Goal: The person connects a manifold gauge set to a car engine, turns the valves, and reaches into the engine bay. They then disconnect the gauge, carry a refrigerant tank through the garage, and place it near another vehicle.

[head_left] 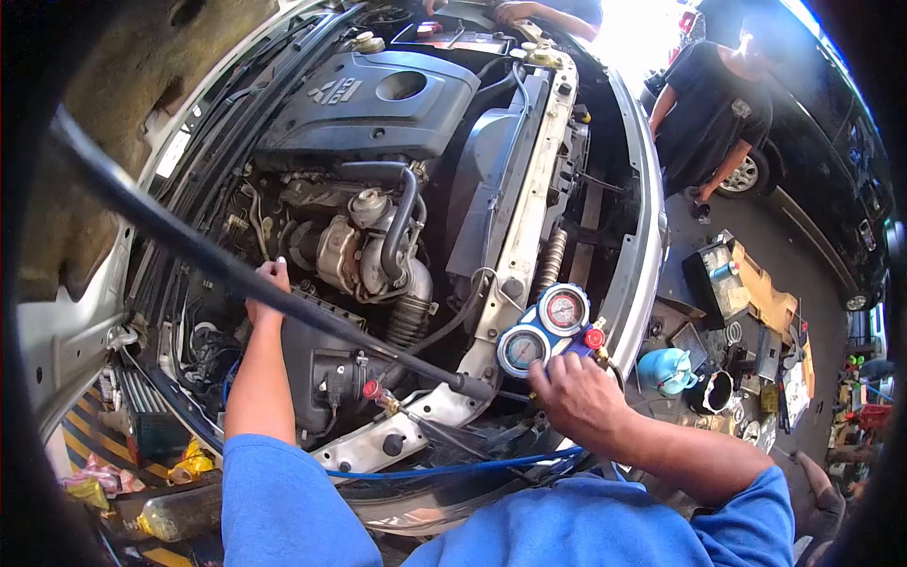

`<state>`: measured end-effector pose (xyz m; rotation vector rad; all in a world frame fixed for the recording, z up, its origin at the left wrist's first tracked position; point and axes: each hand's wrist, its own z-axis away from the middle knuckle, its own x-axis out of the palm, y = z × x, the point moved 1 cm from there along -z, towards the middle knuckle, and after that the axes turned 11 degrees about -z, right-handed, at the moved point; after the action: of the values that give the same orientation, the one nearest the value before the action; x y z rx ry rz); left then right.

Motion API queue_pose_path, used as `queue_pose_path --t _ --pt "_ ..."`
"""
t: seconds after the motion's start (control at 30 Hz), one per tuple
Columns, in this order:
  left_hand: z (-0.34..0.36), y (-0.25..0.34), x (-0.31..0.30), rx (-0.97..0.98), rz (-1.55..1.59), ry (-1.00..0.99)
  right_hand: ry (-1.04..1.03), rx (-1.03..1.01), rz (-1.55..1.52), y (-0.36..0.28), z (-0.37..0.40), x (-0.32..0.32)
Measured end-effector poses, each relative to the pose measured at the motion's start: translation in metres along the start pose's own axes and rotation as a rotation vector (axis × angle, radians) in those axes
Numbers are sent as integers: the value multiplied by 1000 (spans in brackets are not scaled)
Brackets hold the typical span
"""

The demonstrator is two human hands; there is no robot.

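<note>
My left hand (268, 291) reaches into the engine bay beside the turbocharger (342, 250). Its fingers are closed, and what they hold, if anything, is hidden. At the front edge of the bay, my right hand (584, 402) is closed at the lower side of a manifold gauge set (545, 328) with two round dials and a red knob (594, 337). Part of its grip is hidden behind the hand. A quick coupler with a red cap (371, 388) sits near the headlight side, and a blue hose (472, 470) runs along the front.
A black prop rod (274, 298) crosses the view diagonally over the engine bay. The engine cover (368, 104) lies beyond. A light-blue gas cylinder (667, 370) and tools stand at right. One person (709, 113) stands beside the car; another person's arm (543, 13) rests at the far side.
</note>
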<state>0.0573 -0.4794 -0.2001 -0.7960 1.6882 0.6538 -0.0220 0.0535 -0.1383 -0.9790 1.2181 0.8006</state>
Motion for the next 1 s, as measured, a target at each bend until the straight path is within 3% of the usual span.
queue_pose_path --t 0.1,0.13,0.27,0.37,0.4,0.5,0.53,0.63,0.8,0.9,0.93,1.0 --pt "-3 4 -5 -86 -45 -60 76 -79 63 2 6 10" --pt "-1 6 -8 -88 -43 -140 -11 -37 49 2 5 14" --pt "12 17 -26 -119 -50 -99 -215 361 -205 2 -4 8" --pt "9 14 -22 -111 -21 -101 -193 253 -104 -1 -2 0" --pt "10 14 -23 -119 -28 -104 25 68 62 -2 4 7" --pt "11 15 -26 -107 -22 -113 -48 33 -40 -3 6 7" --pt "12 16 -26 -112 -18 -111 -148 178 -96 1 5 19" --pt "14 14 -30 -119 -19 -106 -212 357 -195 -1 -4 14" --pt "13 14 -27 -106 -13 -102 -41 32 1 -2 5 14" --pt "11 12 -26 -104 -5 -112 -132 136 -46 -1 -2 18" --pt "11 11 -27 -107 -8 -121 -201 297 -144 -2 -3 15" --pt "11 12 -28 -111 -11 -144 -286 388 -175 -7 -9 -1"
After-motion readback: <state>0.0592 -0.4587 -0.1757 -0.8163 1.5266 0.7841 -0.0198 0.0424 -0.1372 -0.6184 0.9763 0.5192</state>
